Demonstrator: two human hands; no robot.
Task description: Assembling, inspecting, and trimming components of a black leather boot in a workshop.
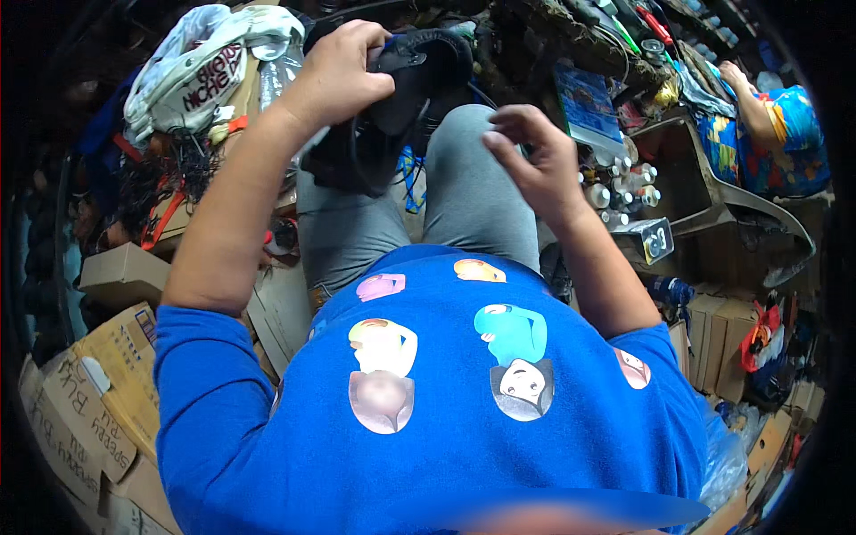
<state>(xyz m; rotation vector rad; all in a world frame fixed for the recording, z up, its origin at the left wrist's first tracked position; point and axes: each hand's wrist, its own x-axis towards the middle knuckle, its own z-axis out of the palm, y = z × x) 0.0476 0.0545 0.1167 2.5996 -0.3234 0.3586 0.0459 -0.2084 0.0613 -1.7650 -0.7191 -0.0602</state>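
My left hand is raised at the upper middle, its fingers closed on the edge of a black shoe. Dark parts of the shoe hang between my knees, and their outline is hard to make out in the shadow. To the right of the shoe, my right hand is lifted above my right knee. Its fingers are bent and apart, and nothing is in them.
At the far left lies a white printed cloth bag. Cardboard boxes stack up below it. On the right are several small bottles and a grey bin. Another person's arm reaches in at the upper right.
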